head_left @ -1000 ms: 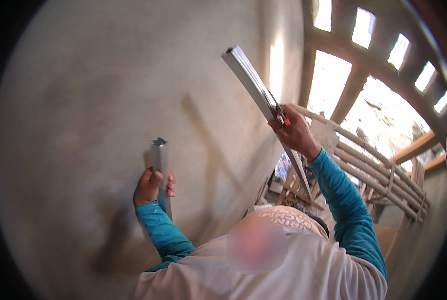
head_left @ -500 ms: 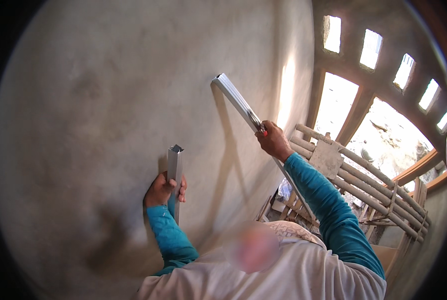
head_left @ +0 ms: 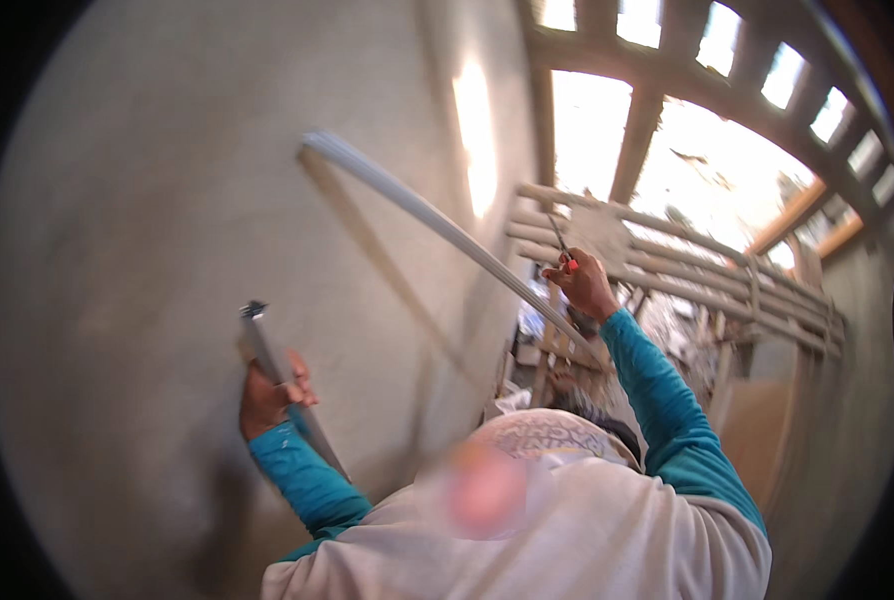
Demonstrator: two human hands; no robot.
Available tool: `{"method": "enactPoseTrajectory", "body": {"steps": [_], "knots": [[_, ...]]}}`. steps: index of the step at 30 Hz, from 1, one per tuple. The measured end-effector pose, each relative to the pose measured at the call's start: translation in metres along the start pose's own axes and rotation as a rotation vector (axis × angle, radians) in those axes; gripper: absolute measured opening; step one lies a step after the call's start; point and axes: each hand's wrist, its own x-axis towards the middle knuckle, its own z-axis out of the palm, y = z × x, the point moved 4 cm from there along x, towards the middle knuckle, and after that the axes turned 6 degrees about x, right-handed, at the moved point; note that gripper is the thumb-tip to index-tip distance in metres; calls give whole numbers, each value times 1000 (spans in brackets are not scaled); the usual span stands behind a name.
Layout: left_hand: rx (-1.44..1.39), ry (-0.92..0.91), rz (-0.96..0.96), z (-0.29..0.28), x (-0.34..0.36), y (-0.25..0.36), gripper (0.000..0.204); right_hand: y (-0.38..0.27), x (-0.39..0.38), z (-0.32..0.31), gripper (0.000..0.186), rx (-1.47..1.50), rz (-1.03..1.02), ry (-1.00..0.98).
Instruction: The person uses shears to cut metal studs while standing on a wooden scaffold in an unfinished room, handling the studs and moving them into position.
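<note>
Left hand: your fingers (head_left: 264, 402) are clamped around the short bar (head_left: 265, 348), below its top end, probably to keep that end free.
Short bar: tilted, top leaning left in front of the wall (head_left: 167, 200), lower length running down beside your forearm.
Right hand: here your fingers (head_left: 589, 287) close on the red-handled tool (head_left: 569, 263), its thin end pointing up, likely held clear of the metal.
Long bar: this one (head_left: 417, 208) slants up to the wall, which seems to prop its upper end; it passes just beside your right hand, contact unclear.
Poles: behind, a board (head_left: 597, 232) lies across the poles (head_left: 687, 236), perhaps bracing them.
Containers: none you can pick out surely; the short bar's dark end looks hollow, its inside blurred.
</note>
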Motion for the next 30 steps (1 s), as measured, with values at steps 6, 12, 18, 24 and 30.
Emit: {"method": "enactPoseTrajectory", "body": {"steps": [6,12,18,24,30], "knots": [[69,4,45,1,-1,-6,42,124,-167,-81,26,331,634,-34],[85,-59,105,5,-1,-13,49,164,-335,-96,22,549,905,251],[79,-56,139,4,-2,-10,49,197,-392,-76,26,549,963,364],[57,-65,198,16,4,3,47,170,-363,-92,35,524,913,293],[67,-23,97,-7,-11,-5,44,168,-364,-102,34,487,778,211]]}}
